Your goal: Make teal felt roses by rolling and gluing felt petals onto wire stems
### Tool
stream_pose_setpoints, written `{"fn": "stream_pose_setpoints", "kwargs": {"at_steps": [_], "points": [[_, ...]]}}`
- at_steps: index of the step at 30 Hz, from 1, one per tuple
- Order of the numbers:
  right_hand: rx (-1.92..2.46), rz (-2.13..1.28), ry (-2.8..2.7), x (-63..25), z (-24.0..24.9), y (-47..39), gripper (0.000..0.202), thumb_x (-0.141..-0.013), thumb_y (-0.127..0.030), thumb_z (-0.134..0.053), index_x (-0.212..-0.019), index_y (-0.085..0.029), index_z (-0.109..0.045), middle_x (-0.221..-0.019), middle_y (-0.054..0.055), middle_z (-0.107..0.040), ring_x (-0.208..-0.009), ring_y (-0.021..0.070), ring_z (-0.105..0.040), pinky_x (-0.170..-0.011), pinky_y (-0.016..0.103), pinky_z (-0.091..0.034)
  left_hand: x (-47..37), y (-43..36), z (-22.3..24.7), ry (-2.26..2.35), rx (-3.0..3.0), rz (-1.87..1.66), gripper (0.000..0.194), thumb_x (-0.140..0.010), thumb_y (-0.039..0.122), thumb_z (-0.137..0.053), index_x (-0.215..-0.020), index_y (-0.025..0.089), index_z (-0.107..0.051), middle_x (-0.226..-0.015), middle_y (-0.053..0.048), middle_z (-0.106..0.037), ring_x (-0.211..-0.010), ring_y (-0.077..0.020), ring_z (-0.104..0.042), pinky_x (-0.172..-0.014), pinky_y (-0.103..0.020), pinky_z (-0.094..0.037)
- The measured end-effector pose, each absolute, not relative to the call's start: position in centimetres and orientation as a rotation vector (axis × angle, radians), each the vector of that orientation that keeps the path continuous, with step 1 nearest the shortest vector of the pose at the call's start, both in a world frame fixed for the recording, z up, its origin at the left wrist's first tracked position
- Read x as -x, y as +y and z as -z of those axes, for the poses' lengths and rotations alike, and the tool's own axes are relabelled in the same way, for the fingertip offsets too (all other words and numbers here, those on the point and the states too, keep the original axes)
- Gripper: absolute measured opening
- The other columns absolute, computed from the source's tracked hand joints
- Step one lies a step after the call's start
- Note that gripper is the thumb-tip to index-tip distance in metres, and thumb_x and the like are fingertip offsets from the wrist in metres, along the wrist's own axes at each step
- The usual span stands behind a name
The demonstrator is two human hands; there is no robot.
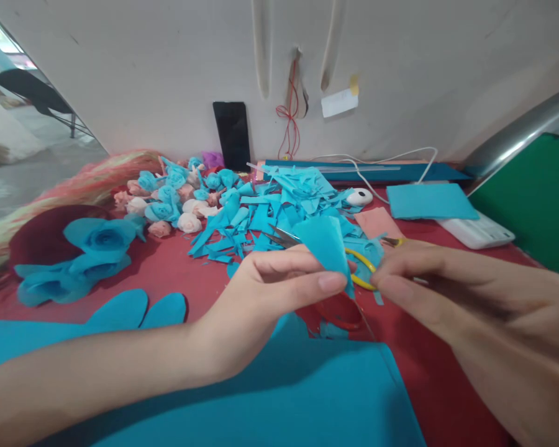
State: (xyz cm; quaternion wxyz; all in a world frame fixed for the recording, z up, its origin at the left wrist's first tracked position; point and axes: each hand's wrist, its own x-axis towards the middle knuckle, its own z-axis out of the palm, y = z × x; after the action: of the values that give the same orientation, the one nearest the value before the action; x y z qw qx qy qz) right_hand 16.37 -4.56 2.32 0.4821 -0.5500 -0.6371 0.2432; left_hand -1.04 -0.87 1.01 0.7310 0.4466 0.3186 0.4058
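Between its thumb and fingers, my left hand [284, 282] pinches a folded blue paper piece [325, 242], which rises above the thumb. Just to the right, my right hand [414, 279] is closed at the fingertips beside a yellow scissor handle [364, 264]; what its fingers hold is too hidden to name. Scissor blades [283, 236] show behind my left hand. A red handle ring [342, 312] lies below it. A large blue sheet [270, 397] spreads under my forearms, with two blue oval petals [165, 310] at its upper left edge.
Blue paper scraps [261, 214] are heaped at the middle back. Small paper roses [168, 198] and large blue flowers [105, 239] lie at the left. A black phone [233, 135] leans on the wall. At the right are a blue stack [431, 200] and a green board [535, 198].
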Motion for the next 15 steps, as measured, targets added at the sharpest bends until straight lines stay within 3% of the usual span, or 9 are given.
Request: {"fn": "stream_pose_setpoints", "kwargs": {"at_steps": [2,4,7,15], "points": [[1.351,-0.705,-1.470,-16.60,-2.13,-4.44,0.010,-0.074,-0.038,-0.070,-0.079,-0.045,-0.067,-0.071,-0.011,-0.067,-0.055,0.0101,-0.062,-0.044,0.008,-0.050,1.10,-0.85,-0.98,0.710,-0.988,-0.902,0.018,-0.064,0.030,-0.076,-0.051,0.022,-0.066,-0.059,0.003,-0.043,-0.062,-0.0114,-0.040,-0.061,-0.023,-0.037],[1.374,-0.872,-1.394,-16.77,-2.15,-4.19,0.005,-0.073,-0.043,-0.070,-0.076,-0.040,-0.069,-0.068,-0.007,-0.067,-0.059,0.0120,-0.064,-0.048,0.010,-0.052,1.10,-0.86,-0.92,0.705,-0.992,-0.897,0.019,-0.065,0.031,-0.075,-0.051,0.023,-0.067,-0.059,0.003,-0.043,-0.061,-0.0111,-0.040,-0.061,-0.023,-0.036],[1.368,-1.073,-1.335,-16.71,-2.32,-3.83,0.018,-0.069,-0.048,-0.069,-0.065,-0.030,-0.069,-0.060,-0.001,-0.063,-0.051,0.0128,-0.059,-0.043,0.016,-0.049,1.01,-0.90,-0.82,0.680,-1.001,-0.904,0.016,-0.067,0.031,-0.075,-0.053,0.025,-0.069,-0.059,0.003,-0.045,-0.060,-0.0104,-0.041,-0.060,-0.023,-0.036],[1.429,-0.906,-1.241,-16.20,-1.60,-3.74,0.035,-0.061,-0.061,-0.066,-0.062,-0.026,-0.067,-0.051,0.002,-0.053,-0.054,0.0189,-0.056,-0.042,0.027,-0.047,1.05,-0.86,-0.67,0.687,-1.013,-0.903,0.013,-0.067,0.029,-0.075,-0.056,0.027,-0.071,-0.060,0.004,-0.049,-0.062,-0.0091,-0.044,-0.061,-0.021,-0.037]]}}
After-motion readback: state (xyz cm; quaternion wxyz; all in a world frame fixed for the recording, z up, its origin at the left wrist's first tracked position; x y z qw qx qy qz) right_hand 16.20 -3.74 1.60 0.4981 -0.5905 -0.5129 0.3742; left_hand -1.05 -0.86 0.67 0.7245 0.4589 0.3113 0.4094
